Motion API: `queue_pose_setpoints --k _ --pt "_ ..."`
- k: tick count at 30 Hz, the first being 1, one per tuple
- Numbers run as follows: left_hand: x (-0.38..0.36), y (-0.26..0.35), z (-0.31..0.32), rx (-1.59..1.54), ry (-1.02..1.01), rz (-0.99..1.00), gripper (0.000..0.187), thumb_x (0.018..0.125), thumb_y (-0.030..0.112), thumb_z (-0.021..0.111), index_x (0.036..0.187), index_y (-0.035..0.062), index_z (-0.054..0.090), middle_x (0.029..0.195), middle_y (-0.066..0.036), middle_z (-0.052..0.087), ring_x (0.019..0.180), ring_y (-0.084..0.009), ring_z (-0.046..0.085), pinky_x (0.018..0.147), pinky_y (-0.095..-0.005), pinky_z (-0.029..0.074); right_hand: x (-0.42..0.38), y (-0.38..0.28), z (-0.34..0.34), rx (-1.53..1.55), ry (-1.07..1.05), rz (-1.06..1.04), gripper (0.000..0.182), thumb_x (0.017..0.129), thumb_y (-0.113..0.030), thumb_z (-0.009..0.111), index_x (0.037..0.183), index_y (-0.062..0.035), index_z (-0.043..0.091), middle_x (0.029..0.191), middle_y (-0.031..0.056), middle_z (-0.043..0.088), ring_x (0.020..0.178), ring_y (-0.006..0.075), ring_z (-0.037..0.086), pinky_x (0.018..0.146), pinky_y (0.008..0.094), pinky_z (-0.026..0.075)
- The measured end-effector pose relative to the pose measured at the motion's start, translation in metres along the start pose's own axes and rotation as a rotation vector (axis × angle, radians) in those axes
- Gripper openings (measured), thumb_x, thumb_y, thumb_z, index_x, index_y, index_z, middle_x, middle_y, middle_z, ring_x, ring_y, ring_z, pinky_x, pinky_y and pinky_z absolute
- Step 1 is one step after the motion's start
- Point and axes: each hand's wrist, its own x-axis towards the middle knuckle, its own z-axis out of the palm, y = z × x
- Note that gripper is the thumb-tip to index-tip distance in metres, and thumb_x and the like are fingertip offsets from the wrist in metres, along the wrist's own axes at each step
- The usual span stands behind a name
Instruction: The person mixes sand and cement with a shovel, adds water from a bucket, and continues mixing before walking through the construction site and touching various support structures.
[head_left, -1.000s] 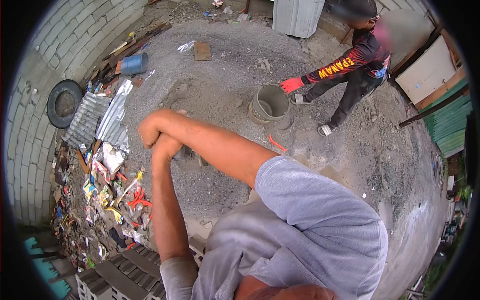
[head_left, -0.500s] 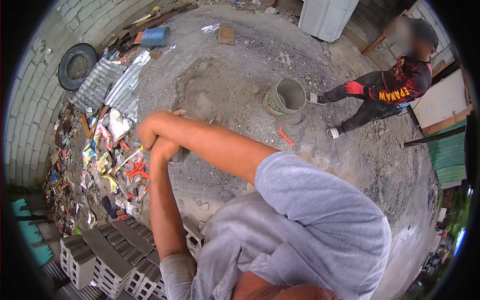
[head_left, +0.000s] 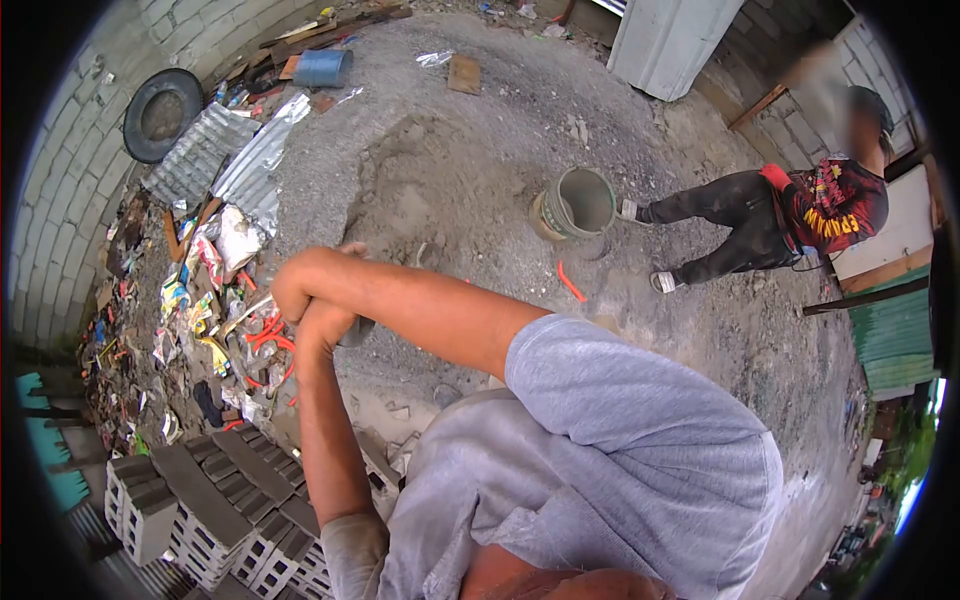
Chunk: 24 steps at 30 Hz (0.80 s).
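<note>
My forearms cross in front of my body. My right hand (head_left: 292, 282) lies over my left hand (head_left: 326, 320) at the wrists, both bent away from the camera. A few fingertips show just past the right wrist, but most fingers of both hands are hidden. A small grey thing (head_left: 357, 333) shows below the crossed wrists; I cannot make out what it is or whether a hand holds it. Beyond the hands a heap of grey-brown sand (head_left: 425, 185) lies on the ground.
A bucket (head_left: 583, 205) stands beside the sand, near a co-worker (head_left: 825, 205) with a red glove. An orange piece of tubing (head_left: 571, 282) lies nearby. Scattered rubbish (head_left: 215, 300), corrugated sheets (head_left: 262, 165) and a tire (head_left: 162, 115) are left. Stacked hollow blocks (head_left: 205, 500) stand lower left.
The co-worker has shifted right and drawn the red-gloved hand back toward the body. My crossed arms hold nearly the same pose while the view has shifted slightly.
</note>
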Motion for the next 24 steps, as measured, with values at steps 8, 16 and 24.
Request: queue_pose_setpoints --k 8,16,24 --pt "0.001 0.003 0.01 0.128 -0.019 0.024 0.052 0.086 0.021 0.063 0.133 0.0055 0.048 0.142 -0.014 0.043 0.128 -0.0247 0.044 0.107 -0.0366 0.034 -0.001 0.009 0.009 0.027 0.027 -0.044 0.033 0.07 -0.024 0.064 0.097 -0.0067 0.073 0.106 0.0126 0.069 0.095 0.0286 0.066 0.079 0.0417 0.052" --pt "0.01 0.026 0.029 0.072 -0.009 -0.051 0.049 0.085 0.02 0.064 0.131 0.0058 0.053 0.141 -0.012 0.046 0.13 -0.0229 0.042 0.108 -0.0359 0.033 -0.03 0.011 0.003 -0.001 0.145 -0.055 0.034 0.068 -0.023 0.065 0.098 -0.0083 0.074 0.109 0.0116 0.069 0.097 0.0282 0.067 0.08 0.0414 0.052" --pt "0.068 0.047 0.041 0.025 0.006 -0.231 0.052 0.076 0.012 0.071 0.125 0.0015 0.055 0.134 -0.012 0.051 0.121 -0.0241 0.049 0.103 -0.0358 0.038 -0.137 0.06 -0.006 0.072 1.14 0.041 0.017 0.076 -0.022 0.061 0.081 -0.0072 0.067 0.083 0.015 0.068 0.08 0.0342 0.066 0.072 0.0477 0.049"
